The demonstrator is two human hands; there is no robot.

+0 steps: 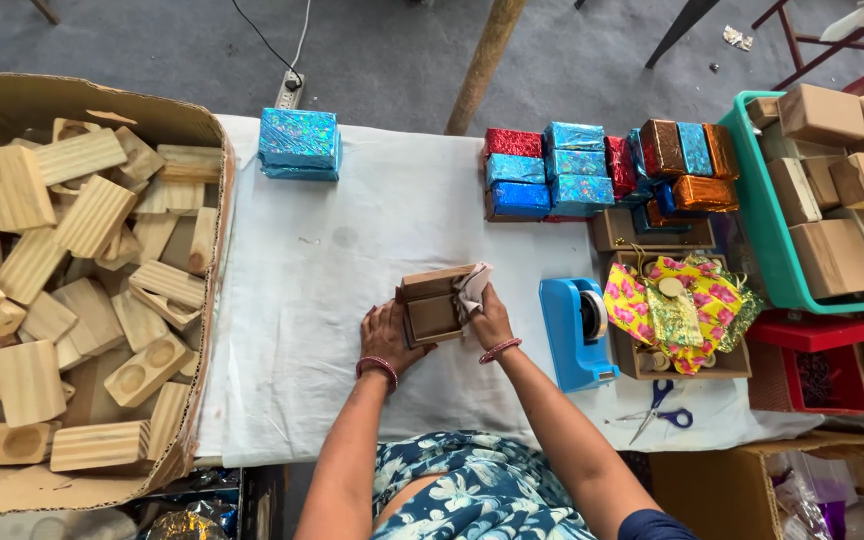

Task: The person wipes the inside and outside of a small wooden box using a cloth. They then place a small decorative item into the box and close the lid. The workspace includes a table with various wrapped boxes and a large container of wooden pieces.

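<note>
The small box [432, 308] under the hands is matt brown wood, wiped by a soft pale cloth [472, 288]. Left, pale raw wooden blocks [82, 300] with visible grain fill a matt cardboard carton [42, 95]. Far right, wrapped boxes [577, 165] shine in crinkled glossy foil. The tape dispenser [574, 330] is smooth blue plastic; the table cover [312, 260] is white matt cloth.

One head-worn view – looking steeply down, close above the white-covered table [352, 250]
</note>
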